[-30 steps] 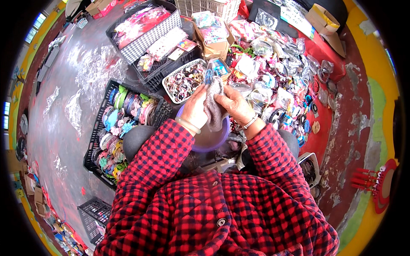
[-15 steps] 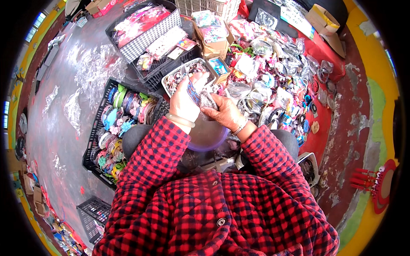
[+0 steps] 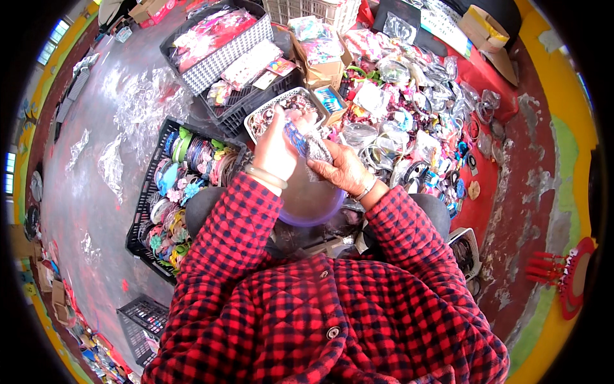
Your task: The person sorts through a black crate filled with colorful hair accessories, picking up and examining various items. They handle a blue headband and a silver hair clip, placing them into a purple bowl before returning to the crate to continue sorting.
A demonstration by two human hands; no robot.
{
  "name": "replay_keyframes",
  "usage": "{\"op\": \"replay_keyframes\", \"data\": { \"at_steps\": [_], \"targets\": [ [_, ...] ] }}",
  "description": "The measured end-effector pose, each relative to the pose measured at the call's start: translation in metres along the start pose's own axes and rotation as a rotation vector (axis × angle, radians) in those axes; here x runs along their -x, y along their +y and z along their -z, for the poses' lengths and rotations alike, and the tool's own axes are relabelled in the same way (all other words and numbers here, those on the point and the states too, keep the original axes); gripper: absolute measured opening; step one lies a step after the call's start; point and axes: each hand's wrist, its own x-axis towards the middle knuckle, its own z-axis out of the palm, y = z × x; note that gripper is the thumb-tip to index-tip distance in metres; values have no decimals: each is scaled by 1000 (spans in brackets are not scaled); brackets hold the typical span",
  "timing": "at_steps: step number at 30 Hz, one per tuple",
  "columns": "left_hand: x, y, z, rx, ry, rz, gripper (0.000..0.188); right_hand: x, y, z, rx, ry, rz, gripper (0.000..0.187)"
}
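My left hand (image 3: 276, 150), a pale bangle at its wrist, is closed on a small packet with a blue patterned part (image 3: 295, 137) and a silvery, crinkled part (image 3: 316, 148). At the silvery end, the fingers of my right hand (image 3: 345, 168) pinch the same packet; what lies inside cannot be made out. Beneath both hands is a round, purple-rimmed basin (image 3: 307, 221), partly hidden by them. Just beyond stands a white basket (image 3: 254, 121) of small hair accessories.
A black crate (image 3: 137, 224) of headbands is at my left. Stacked crates (image 3: 224, 54) stand ahead, beside an open carton (image 3: 320, 73) and a small box (image 3: 330, 102) of blue items. A wide heap of bagged accessories (image 3: 403, 128) spreads to the right.
The packet has turned slightly between my hands, showing more of its blue part. My right hand has shifted a little to the right, still holding the silvery end.
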Motion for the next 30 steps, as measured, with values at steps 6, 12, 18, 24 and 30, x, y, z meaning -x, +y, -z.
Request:
{"op": "replay_keyframes", "data": {
  "at_steps": [6, 12, 18, 24, 30],
  "targets": [
    [11, -26, -5, -139, 85, -102, 31, -3, 6, -3, 146, 27, 29, 31],
    [6, -9, -11, 15, 155, 11, 26, -7, 15, 1, -121, -187, -117, 35],
    [-2, 11, -3, 122, 206, 71, 22, -6, 7, 3, -177, -318, -195, 31],
    [-8, 21, 5, 209, 212, 93, 19, -4, 3, 5, -245, -347, -196, 30],
    [-12, 25, 10, 216, 185, 83, 26, -2, 6, 9, -69, -329, -10, 29]
  ]
}}
